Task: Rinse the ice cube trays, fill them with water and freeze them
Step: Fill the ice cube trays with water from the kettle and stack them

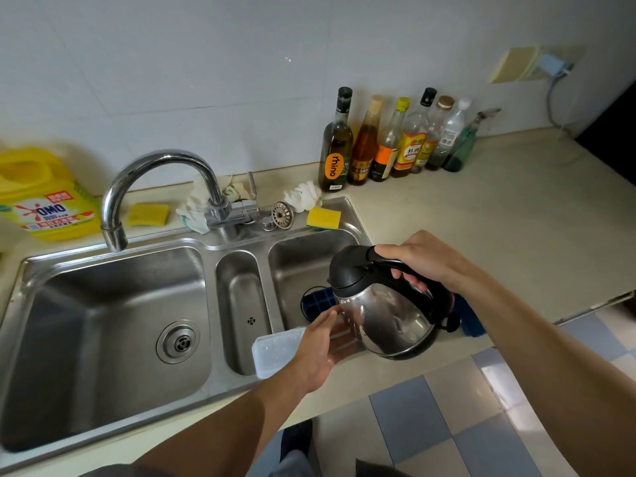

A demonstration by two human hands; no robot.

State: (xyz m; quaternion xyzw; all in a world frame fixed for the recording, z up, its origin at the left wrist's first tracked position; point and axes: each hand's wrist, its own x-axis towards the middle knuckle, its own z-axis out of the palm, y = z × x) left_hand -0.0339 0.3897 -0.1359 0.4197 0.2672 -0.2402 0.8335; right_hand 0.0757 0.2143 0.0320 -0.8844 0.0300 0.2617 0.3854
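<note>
Left hand (pixel 321 346): palm faced right, fingers straight, tips at the side of the kettle (pixel 385 315).
Right hand (pixel 418 261): gripped the kettle's handle from above.
Left forearm (pixel 220 428): reached in from lower left.
Right forearm (pixel 537 342): stretched in from lower right.

I'm in a home kitchen. A stainless steel sink (pixel 120 321) with three basins is set into the pale surface (pixel 481 218), a curved tap (pixel 161 158) over it. Cooking oil and sauce bottles (pixel 387 149) line the far white-tiled wall (pixel 206 63). Sponges (pixel 322 217) and a yellow detergent jug (pixel 44 197) sit behind the sink, with an electric kettle (pixel 385 311) near me.
</note>
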